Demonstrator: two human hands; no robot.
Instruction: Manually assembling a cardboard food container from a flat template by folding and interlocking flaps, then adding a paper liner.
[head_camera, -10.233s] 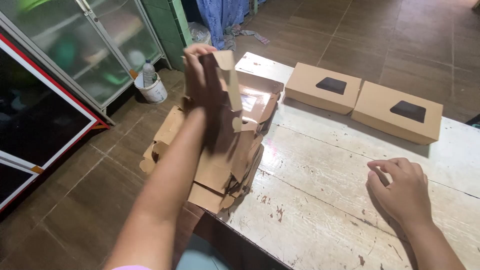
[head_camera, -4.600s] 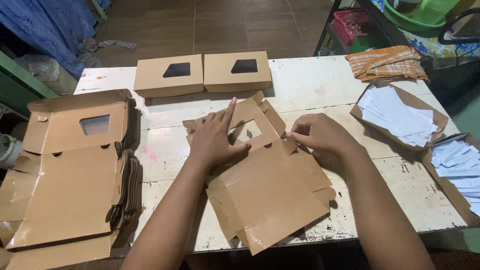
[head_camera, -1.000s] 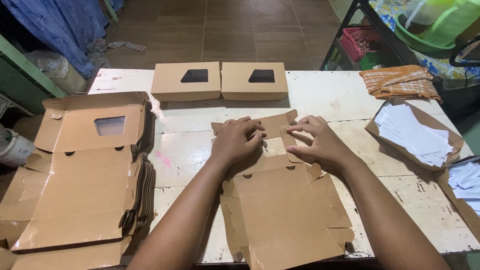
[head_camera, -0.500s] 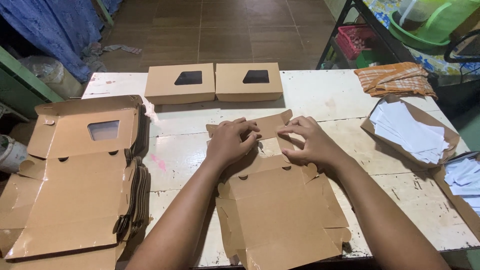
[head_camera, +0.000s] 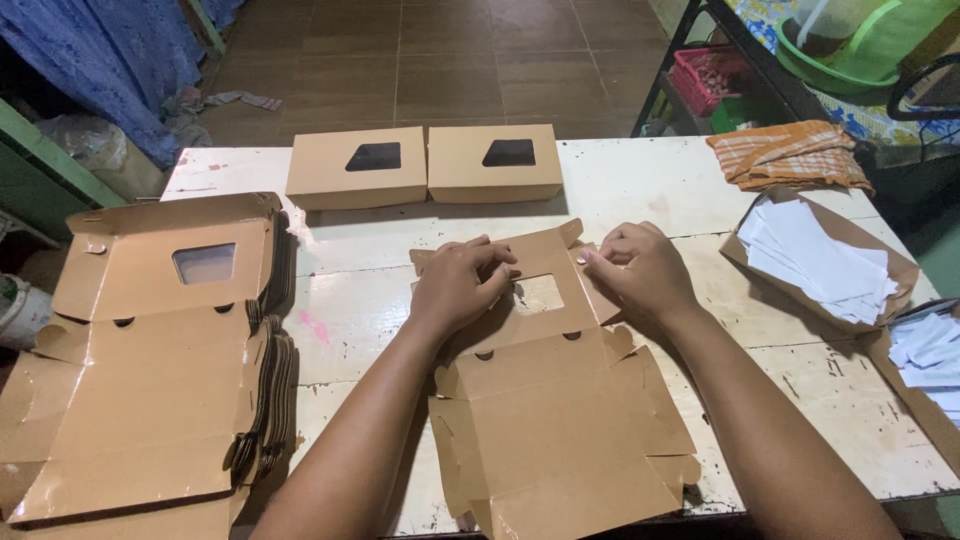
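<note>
Both hands, left hand (head_camera: 458, 285) and right hand (head_camera: 640, 270), pressed down on the windowed lid of a flat cardboard box blank (head_camera: 560, 420) lying on the white table (head_camera: 640, 190), fingers curled over its fold.

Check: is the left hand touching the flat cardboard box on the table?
Touching. The head view shows the left hand pressing its fingers onto the flat cardboard box beside its window cutout.

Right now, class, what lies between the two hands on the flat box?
The head view shows the box's window cutout between left hand and right hand.
</note>
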